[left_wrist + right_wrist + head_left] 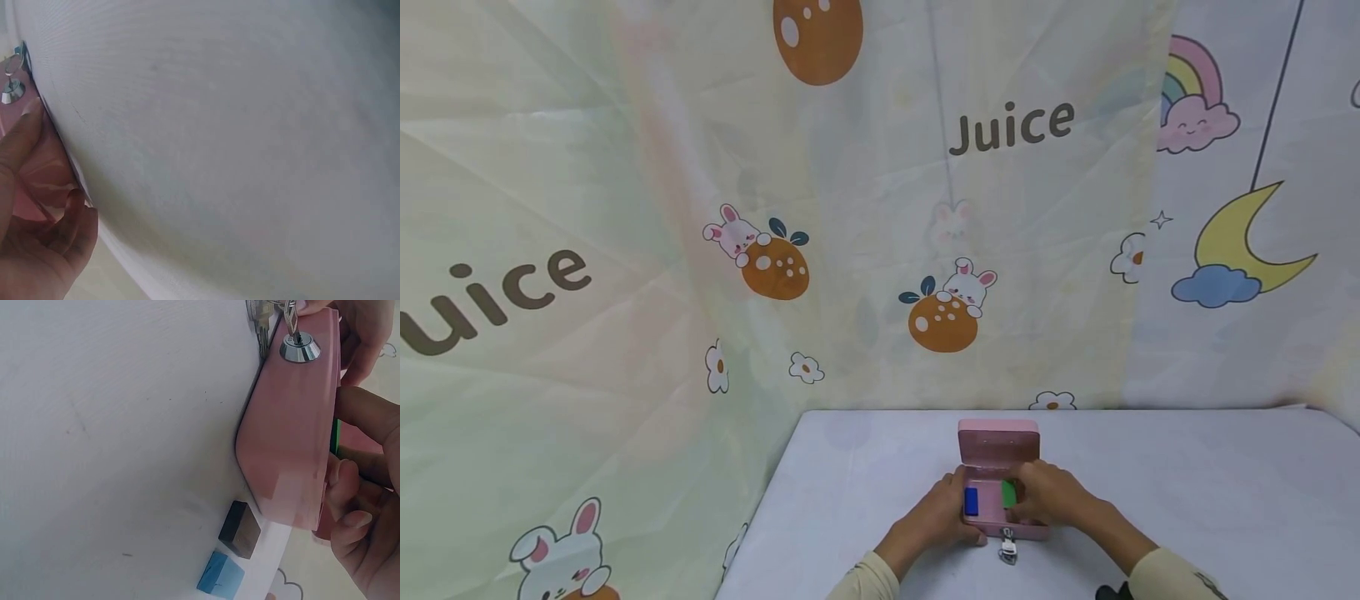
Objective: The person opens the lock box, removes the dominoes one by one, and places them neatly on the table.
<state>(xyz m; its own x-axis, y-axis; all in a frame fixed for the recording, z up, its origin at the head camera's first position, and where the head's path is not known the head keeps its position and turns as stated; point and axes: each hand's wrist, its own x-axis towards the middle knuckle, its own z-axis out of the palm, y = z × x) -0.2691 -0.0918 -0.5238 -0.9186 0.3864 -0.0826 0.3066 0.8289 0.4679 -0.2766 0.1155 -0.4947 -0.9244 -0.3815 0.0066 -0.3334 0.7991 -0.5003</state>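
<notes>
A pink metal lock box (1028,531) stands on the table with its lid (998,446) raised. My left hand (936,510) holds the box at its left side, the thumb near the front wall. Reaching in on the right, my right hand (1052,493) pinches a green block (1009,494) inside the box. Against the inner left side is a dark blue block (972,502). A key sits in the round lock (300,349) on the front, and another key (262,331) hangs beside it. Part of the green block is hidden behind my right fingers.
In the right wrist view, a black block (240,530) and a light blue block (221,575) lie on the white tabletop (850,467) beside the box. A printed cloth (865,208) hangs behind the table. Something dark (1112,592) shows near my right sleeve.
</notes>
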